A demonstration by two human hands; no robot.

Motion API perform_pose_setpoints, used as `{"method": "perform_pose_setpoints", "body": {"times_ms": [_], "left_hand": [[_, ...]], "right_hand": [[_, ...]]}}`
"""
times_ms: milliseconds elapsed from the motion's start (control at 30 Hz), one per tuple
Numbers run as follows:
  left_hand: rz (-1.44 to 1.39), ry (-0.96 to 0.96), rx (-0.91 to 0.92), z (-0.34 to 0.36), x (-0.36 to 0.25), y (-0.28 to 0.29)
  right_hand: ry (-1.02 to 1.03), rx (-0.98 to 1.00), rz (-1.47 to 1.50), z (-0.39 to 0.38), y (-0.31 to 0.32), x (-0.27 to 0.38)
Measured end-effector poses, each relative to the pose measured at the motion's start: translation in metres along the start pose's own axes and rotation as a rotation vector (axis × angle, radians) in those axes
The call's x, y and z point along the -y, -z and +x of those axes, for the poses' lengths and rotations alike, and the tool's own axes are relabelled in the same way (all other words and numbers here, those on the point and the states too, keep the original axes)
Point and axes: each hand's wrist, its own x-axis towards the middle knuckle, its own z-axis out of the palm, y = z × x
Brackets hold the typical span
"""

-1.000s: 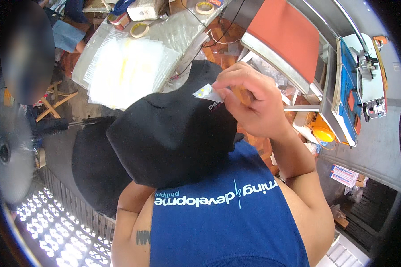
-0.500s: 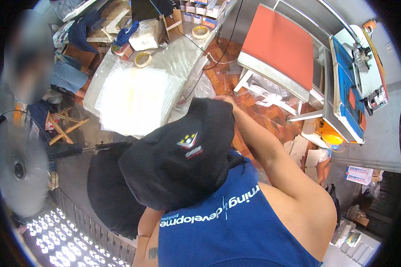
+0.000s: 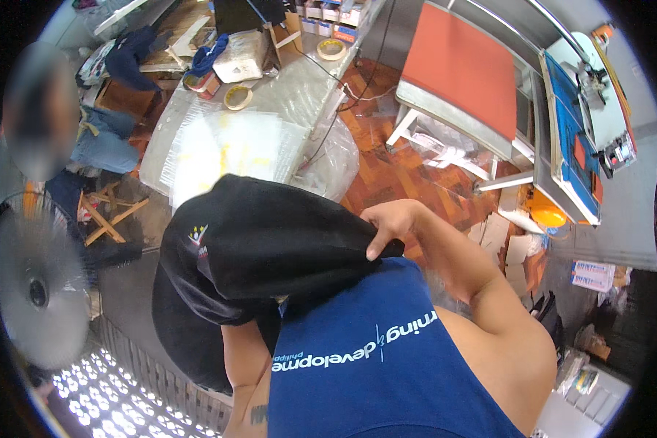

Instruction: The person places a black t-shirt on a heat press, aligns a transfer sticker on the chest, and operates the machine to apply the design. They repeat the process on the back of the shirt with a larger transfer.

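A black shirt [image 3: 285, 233] with a small coloured emblem hangs bunched in front of my chest. My right hand [image 3: 390, 223] pinches the shirt's right end, with the thumb over the cloth. From the lower edge my left forearm [image 3: 247, 354] rises and goes in beneath the shirt. Cloth covers my left hand, so its fingers are hidden. Below the shirt shows the blue sleeveless top [image 3: 358, 365] I wear. A rounded black shape [image 3: 186, 332], perhaps a chair back, lies behind the shirt on the left.
Ahead, a grey table [image 3: 299, 109] bears white sheets [image 3: 248, 139] and tape rolls [image 3: 237, 97]. A heat press-like stand with a red pad [image 3: 460, 77] is at the far right. A fan [image 3: 40, 292] and a seated person [image 3: 106, 142] are at left.
The shirt has swung left and its emblem has turned toward the left side. My right hand has come nearer and lower, its thumb now showing on the cloth.
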Motion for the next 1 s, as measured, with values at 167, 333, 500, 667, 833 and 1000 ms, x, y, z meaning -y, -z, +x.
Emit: {"method": "perform_pose_setpoints", "body": {"times_ms": [167,333,500,667,833,1000], "left_hand": [[-0.085,0.030,0.055,0.035,0.006,-0.005],[-0.124,0.124,0.167,0.054,0.035,-0.044],[-0.115,0.281,0.341,0.045,0.077,-0.109],[0.071,0.668,0.733,0.015,0.147,-0.188],[0.028,0.984,0.808,-0.013,0.204,-0.247],[0.199,0.838,0.809,-0.012,0.239,-0.276]], "right_hand": [[0.012,-0.799,-0.022,-0.059,-0.015,0.006],[0.315,-0.952,-0.056,-0.117,-0.026,-0.005],[0.487,-1.048,0.119,-0.160,-0.032,0.001],[0.617,-0.870,0.027,-0.166,-0.033,0.008],[0.565,-1.429,-0.181,-0.187,-0.020,-0.009],[0.708,-1.482,-0.464,-0.243,-0.032,-0.018]]}}
